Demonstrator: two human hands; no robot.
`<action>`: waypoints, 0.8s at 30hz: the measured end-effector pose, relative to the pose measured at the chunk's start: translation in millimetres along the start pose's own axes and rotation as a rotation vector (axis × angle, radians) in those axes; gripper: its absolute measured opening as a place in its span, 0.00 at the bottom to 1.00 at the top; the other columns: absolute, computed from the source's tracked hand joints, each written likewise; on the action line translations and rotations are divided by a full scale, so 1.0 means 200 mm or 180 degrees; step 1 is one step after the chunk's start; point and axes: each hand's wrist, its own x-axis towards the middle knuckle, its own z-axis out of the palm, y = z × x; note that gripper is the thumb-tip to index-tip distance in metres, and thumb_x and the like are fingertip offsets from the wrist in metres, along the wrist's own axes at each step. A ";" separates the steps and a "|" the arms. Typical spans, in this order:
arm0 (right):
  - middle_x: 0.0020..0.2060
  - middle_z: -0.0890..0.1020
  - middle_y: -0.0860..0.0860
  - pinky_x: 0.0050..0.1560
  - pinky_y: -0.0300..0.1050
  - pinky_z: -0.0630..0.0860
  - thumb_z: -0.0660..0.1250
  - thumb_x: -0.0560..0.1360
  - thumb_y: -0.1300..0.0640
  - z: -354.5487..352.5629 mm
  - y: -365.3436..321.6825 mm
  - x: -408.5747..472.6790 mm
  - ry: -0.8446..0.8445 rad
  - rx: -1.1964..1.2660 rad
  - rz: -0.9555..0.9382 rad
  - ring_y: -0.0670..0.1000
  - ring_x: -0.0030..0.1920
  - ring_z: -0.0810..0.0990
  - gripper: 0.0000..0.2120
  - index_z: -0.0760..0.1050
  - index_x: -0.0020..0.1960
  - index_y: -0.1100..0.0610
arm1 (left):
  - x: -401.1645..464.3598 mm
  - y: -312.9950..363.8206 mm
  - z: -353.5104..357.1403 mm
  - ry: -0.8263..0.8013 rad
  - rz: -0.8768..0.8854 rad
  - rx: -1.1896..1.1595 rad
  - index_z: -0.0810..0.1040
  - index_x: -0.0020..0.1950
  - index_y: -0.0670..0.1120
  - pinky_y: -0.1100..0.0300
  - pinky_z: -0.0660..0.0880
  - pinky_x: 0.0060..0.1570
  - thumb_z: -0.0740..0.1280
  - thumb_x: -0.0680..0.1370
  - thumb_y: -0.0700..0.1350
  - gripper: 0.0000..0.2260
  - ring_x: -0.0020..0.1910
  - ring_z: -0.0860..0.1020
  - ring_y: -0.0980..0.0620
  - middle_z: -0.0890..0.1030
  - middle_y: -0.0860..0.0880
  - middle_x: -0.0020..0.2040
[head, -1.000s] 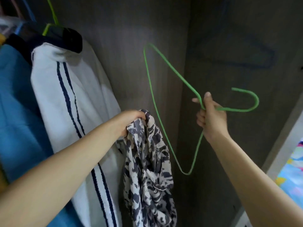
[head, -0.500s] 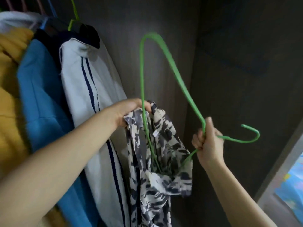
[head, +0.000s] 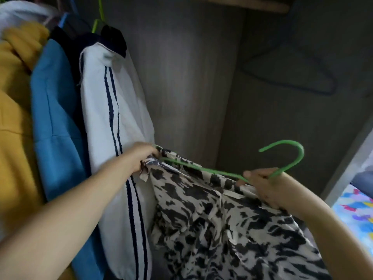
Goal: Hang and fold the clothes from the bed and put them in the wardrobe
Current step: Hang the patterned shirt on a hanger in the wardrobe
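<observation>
Fingers, left hand [head: 141,158]: curled round one end of the green hanger [head: 203,168] together with a pinch of the patterned garment [head: 218,223]; fabric is bunched at the knuckles.
Fingers, right hand [head: 264,186]: closed round the hanger neck just under the hook, thumb laid along the wire; cloth is trapped below the palm.
Garment position: held in front of the wardrobe [head: 191,81], from centre frame down to 5 o'clock; hanger bar is threaded through its top edge, hook pointed to 2 o'clock.
Handling, garment: judged light, thin and limp, probably slick; no shape is held unsupported, and it is likely to slide off a bare wire arm if tilted.
Handling, hanger: thin coated wire, judged springy; flex is expected under a sideways pull.
Grip advice: cloth is best taken at shoulder seams or collar, hanger at the neck; hanger kept level.
Free space: gap at 1 o'clock beside the white striped jacket [head: 113,110], which hangs at 10 o'clock; an empty dark hanger [head: 314,77] is seen at 2 o'clock.
Rail: not clearly seen.
</observation>
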 end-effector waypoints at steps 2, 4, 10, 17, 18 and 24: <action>0.33 0.82 0.56 0.38 0.46 0.77 0.62 0.79 0.46 0.02 0.01 -0.03 -0.0122 -0.0788 0.0133 0.55 0.34 0.79 0.15 0.82 0.36 0.43 | -0.01 0.01 0.07 0.0113 0.0412 0.0256 0.78 0.35 0.45 0.64 0.71 0.27 0.64 0.72 0.31 0.11 0.30 0.76 0.47 0.78 0.44 0.33; 0.34 0.83 0.52 0.42 0.47 0.78 0.62 0.79 0.47 0.01 -0.01 -0.06 -0.0062 -0.0837 0.0082 0.54 0.38 0.81 0.15 0.82 0.36 0.44 | -0.04 0.03 0.13 0.0236 0.1207 0.0842 0.78 0.31 0.48 0.62 0.68 0.32 0.64 0.71 0.33 0.13 0.33 0.77 0.47 0.79 0.48 0.30; 0.17 0.66 0.43 0.21 0.30 0.59 0.62 0.79 0.47 0.01 -0.12 0.00 -0.0407 -0.0719 -0.0197 0.42 0.19 0.64 0.15 0.83 0.40 0.48 | -0.30 0.08 0.38 -0.1351 0.2593 0.2969 0.83 0.49 0.51 0.62 0.72 0.37 0.63 0.70 0.39 0.14 0.41 0.79 0.53 0.84 0.53 0.43; 0.26 0.76 0.47 0.29 0.36 0.72 0.62 0.80 0.56 -0.17 -0.25 0.03 -0.0555 -0.0164 -0.0499 0.46 0.27 0.75 0.08 0.79 0.52 0.56 | -0.33 0.11 0.29 -0.2178 0.2497 0.2125 0.75 0.60 0.57 0.74 0.69 0.40 0.66 0.74 0.60 0.16 0.43 0.76 0.67 0.79 0.61 0.46; 0.32 0.82 0.47 0.35 0.36 0.77 0.61 0.80 0.56 -0.20 -0.26 0.03 -0.0709 -0.0073 -0.0607 0.46 0.33 0.80 0.08 0.79 0.54 0.54 | -0.33 0.09 0.31 -0.2048 0.2668 0.2155 0.78 0.53 0.56 0.72 0.70 0.37 0.66 0.76 0.58 0.09 0.38 0.76 0.65 0.80 0.59 0.41; 0.46 0.83 0.47 0.47 0.42 0.80 0.58 0.79 0.43 -0.36 -0.08 0.04 -0.0795 -0.0916 0.0703 0.45 0.46 0.81 0.14 0.77 0.50 0.50 | -0.28 0.06 0.25 -0.0790 0.3696 0.1436 0.76 0.39 0.54 0.51 0.70 0.35 0.63 0.80 0.51 0.10 0.32 0.75 0.54 0.76 0.54 0.32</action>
